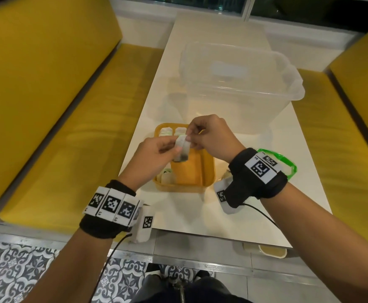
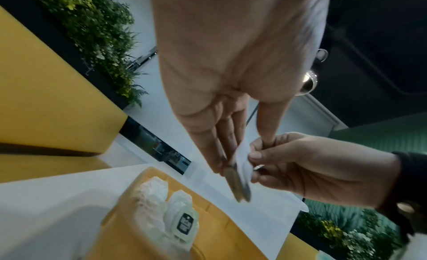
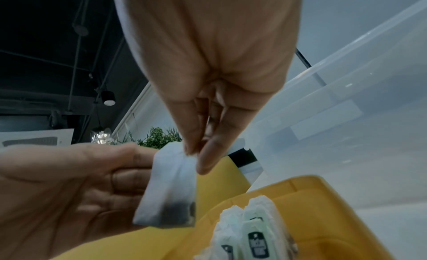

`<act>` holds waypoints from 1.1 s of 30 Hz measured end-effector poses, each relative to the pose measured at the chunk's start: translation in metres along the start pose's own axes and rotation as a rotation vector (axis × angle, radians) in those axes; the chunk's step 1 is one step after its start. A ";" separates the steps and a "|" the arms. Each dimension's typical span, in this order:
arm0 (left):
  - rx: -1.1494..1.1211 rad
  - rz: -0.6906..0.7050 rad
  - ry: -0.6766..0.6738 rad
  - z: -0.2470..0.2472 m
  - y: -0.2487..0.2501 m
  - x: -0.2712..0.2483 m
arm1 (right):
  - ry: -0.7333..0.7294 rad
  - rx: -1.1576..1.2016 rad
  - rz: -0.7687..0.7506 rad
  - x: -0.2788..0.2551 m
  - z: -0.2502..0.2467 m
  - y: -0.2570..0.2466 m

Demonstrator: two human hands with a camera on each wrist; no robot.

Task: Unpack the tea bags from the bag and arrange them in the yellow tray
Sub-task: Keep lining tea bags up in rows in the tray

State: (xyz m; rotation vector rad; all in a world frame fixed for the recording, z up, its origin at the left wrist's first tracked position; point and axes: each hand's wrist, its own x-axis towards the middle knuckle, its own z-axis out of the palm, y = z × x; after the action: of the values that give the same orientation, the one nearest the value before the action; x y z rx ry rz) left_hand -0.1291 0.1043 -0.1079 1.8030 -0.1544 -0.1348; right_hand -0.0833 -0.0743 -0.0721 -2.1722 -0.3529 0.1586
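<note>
Both hands hold one white tea bag (image 1: 182,149) just above the yellow tray (image 1: 209,171). My left hand (image 1: 175,149) grips its lower part between fingers and thumb, and my right hand (image 1: 190,137) pinches its top edge. The right wrist view shows the tea bag (image 3: 171,187) with dark leaves at the bottom, pinched by the right fingertips (image 3: 203,163). In the left wrist view the tea bag (image 2: 240,172) appears edge-on. Several tea bags (image 1: 173,130) stand in rows at the tray's far left, and more (image 1: 166,176) lie in its near left corner. The green-rimmed bag (image 1: 288,167) lies behind my right wrist.
A large clear plastic bin (image 1: 240,84) stands on the white table (image 1: 178,211) just beyond the tray. Yellow benches (image 1: 47,106) flank the table on both sides. The table's near edge runs below my wrists.
</note>
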 end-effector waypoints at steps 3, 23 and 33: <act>0.119 0.034 0.101 0.008 -0.005 0.004 | 0.036 0.140 0.087 0.003 0.006 0.002; 0.058 -0.103 0.494 -0.035 -0.024 -0.028 | -0.316 -0.794 0.093 0.058 0.041 0.016; 0.016 -0.140 0.535 -0.045 -0.027 -0.050 | -0.306 -0.883 0.161 0.062 0.047 0.019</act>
State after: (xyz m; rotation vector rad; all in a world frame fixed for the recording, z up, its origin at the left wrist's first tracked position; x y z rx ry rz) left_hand -0.1698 0.1622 -0.1237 1.8032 0.3523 0.2517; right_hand -0.0319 -0.0296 -0.1145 -3.0606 -0.4783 0.5046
